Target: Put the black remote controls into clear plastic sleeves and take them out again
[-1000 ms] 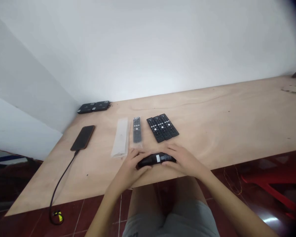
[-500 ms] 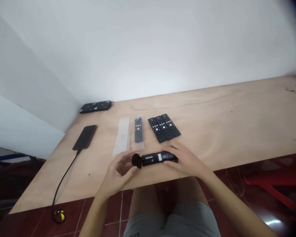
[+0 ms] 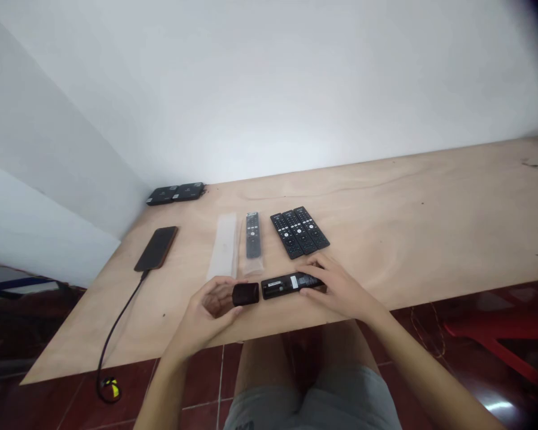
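Observation:
A black remote (image 3: 283, 285) lies back side up near the table's front edge, its battery compartment uncovered. My right hand (image 3: 329, 285) grips its right end between thumb and fingers. Just left of the remote, my left hand (image 3: 215, 304) holds a small black cover (image 3: 245, 294) between thumb and fingertips, with a narrow gap between cover and remote. Beyond them, three black remotes (image 3: 299, 232) lie side by side, buttons up. Another remote (image 3: 253, 235) lies in a clear plastic sleeve, beside flat clear plastic sleeves (image 3: 224, 245).
A phone (image 3: 156, 249) with a black cable (image 3: 119, 322) lies on the left of the wooden table (image 3: 407, 239). Two black boxes (image 3: 176, 193) stand at the back left by the wall. A red stool (image 3: 497, 337) is below the table at right.
My left hand has turned the black cover and drawn it slightly left, away from the remote's open end. The remote in my right hand has tilted a little.

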`<state>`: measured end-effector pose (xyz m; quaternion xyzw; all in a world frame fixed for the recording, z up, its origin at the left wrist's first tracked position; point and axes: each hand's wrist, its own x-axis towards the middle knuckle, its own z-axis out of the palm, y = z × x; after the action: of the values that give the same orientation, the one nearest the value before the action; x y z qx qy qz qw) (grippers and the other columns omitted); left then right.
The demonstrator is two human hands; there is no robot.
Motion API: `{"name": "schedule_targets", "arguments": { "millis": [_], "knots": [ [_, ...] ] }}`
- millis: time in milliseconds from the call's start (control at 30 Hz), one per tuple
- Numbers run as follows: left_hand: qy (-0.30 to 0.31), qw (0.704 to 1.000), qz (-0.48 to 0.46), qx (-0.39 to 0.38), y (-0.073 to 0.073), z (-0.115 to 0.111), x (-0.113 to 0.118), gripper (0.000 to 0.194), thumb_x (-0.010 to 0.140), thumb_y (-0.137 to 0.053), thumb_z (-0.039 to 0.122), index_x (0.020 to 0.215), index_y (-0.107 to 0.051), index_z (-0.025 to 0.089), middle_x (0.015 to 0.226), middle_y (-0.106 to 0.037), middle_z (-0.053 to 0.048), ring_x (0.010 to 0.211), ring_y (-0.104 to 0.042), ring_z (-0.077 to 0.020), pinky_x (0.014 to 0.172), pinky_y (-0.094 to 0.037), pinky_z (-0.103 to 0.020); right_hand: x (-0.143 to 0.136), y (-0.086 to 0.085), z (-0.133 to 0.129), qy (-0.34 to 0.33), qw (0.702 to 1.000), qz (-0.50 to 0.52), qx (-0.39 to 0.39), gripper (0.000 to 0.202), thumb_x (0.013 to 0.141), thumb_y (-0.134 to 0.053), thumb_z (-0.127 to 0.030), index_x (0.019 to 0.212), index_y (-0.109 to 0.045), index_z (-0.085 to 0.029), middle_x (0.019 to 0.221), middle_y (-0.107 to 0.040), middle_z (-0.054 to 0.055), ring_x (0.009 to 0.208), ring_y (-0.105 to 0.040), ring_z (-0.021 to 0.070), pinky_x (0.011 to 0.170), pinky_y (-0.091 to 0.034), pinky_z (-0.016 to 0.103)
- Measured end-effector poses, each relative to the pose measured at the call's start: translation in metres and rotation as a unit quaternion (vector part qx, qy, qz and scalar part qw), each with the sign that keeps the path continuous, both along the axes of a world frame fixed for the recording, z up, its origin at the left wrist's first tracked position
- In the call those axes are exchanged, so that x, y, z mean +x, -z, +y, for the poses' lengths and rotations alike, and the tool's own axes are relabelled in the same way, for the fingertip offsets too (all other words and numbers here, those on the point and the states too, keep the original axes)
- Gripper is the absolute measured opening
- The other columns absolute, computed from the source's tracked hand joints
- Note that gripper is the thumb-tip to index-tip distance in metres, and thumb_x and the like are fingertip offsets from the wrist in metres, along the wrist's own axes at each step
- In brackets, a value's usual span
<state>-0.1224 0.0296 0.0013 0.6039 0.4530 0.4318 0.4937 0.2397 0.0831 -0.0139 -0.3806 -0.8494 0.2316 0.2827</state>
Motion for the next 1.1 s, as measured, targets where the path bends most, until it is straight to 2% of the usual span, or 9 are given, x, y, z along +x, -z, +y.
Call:
{"name": "schedule_targets", "arguments": {
  "millis": [133,233,333,467,667,833,1000,1100],
  "knots": [
    [-0.035,0.993,0.098,0.059,0.002,0.003,0.009,0.038,0.095,-0.085,0.036,0.129,-0.071,0.024,0.129,-0.079,-0.011,0.123,-0.077,-0.0298,0.116,-0.061,-0.053,-0.001,-0.001,-0.001,-0.01,1.0,-0.017,0.001,0.047,0.103,-0.077,-0.035,0.148,-0.066,-0.031,0.136,-0.063,0.012,0.127,-0.062,0.0341,0.112,-0.055,0.055],
    [-0.048,0.973,0.181,0.133,0.0,0.008,0.026,0.038,0.096,-0.084,0.036,0.131,-0.073,0.027,0.13,-0.078,-0.009,0.122,-0.075,-0.0293,0.112,-0.061,-0.052,-0.002,-0.003,-0.002,-0.01,1.0,-0.025,0.0,0.046,0.102,-0.077,-0.035,0.147,-0.067,-0.03,0.136,-0.063,0.012,0.125,-0.062,0.0342,0.111,-0.055,0.055],
    [-0.017,0.949,0.237,0.208,-0.002,0.015,0.046,0.038,0.097,-0.082,0.029,0.134,-0.072,0.029,0.13,-0.077,-0.008,0.123,-0.072,-0.0285,0.11,-0.06,-0.051,-0.002,-0.005,-0.003,-0.015,1.0,-0.021,-0.003,0.044,0.102,-0.078,-0.034,0.145,-0.067,-0.03,0.134,-0.064,0.011,0.124,-0.062,0.0334,0.11,-0.055,0.053],
    [0.019,0.923,0.266,0.277,0.005,0.021,0.062,0.03,0.097,-0.081,0.023,0.127,-0.075,0.027,0.125,-0.076,-0.008,0.116,-0.071,-0.0271,0.102,-0.062,-0.046,-0.002,-0.008,-0.004,-0.027,0.999,-0.02,0.002,0.041,0.103,-0.077,-0.036,0.143,-0.068,-0.029,0.133,-0.065,0.011,0.124,-0.062,0.0331,0.109,-0.055,0.052],
    [0.039,0.919,0.253,0.3,0.013,0.023,0.066,0.028,0.099,-0.081,0.025,0.127,-0.077,0.025,0.12,-0.078,-0.01,0.112,-0.07,-0.0277,0.098,-0.062,-0.047,-0.003,-0.01,-0.005,-0.046,0.998,-0.044,0.006,0.038,0.107,-0.072,-0.04,0.143,-0.068,-0.029,0.129,-0.066,0.011,0.12,-0.062,0.0329,0.105,-0.056,0.051],
    [0.052,0.926,0.255,0.272,0.009,0.022,0.072,0.027,0.101,-0.078,0.026,0.128,-0.078,0.027,0.12,-0.078,-0.01,0.113,-0.07,-0.0286,0.1,-0.06,-0.049,-0.004,-0.012,-0.004,-0.054,0.998,-0.034,0.008,0.036,0.106,-0.074,-0.041,0.139,-0.07,-0.028,0.126,-0.067,0.011,0.119,-0.062,0.0333,0.104,-0.058,0.051],
    [0.064,0.932,0.26,0.244,0.004,0.018,0.079,0.03,0.102,-0.076,0.028,0.132,-0.077,0.027,0.124,-0.078,-0.011,0.119,-0.069,-0.03,0.106,-0.058,-0.052,-0.004,-0.01,-0.004,-0.072,0.997,-0.016,0.019,0.042,0.104,-0.076,-0.043,0.144,-0.071,-0.031,0.127,-0.071,0.011,0.121,-0.064,0.034,0.105,-0.059,0.054],
    [0.034,0.935,0.257,0.244,0.001,0.016,0.071,0.03,0.106,-0.064,0.021,0.133,-0.075,0.027,0.128,-0.075,-0.01,0.122,-0.068,-0.0283,0.107,-0.057,-0.048,-0.001,-0.008,-0.004,-0.072,0.997,0.011,0.031,0.036,0.109,-0.069,-0.04,0.144,-0.071,-0.033,0.129,-0.074,0.01,0.125,-0.065,0.0328,0.109,-0.058,0.055]
  ]
}}
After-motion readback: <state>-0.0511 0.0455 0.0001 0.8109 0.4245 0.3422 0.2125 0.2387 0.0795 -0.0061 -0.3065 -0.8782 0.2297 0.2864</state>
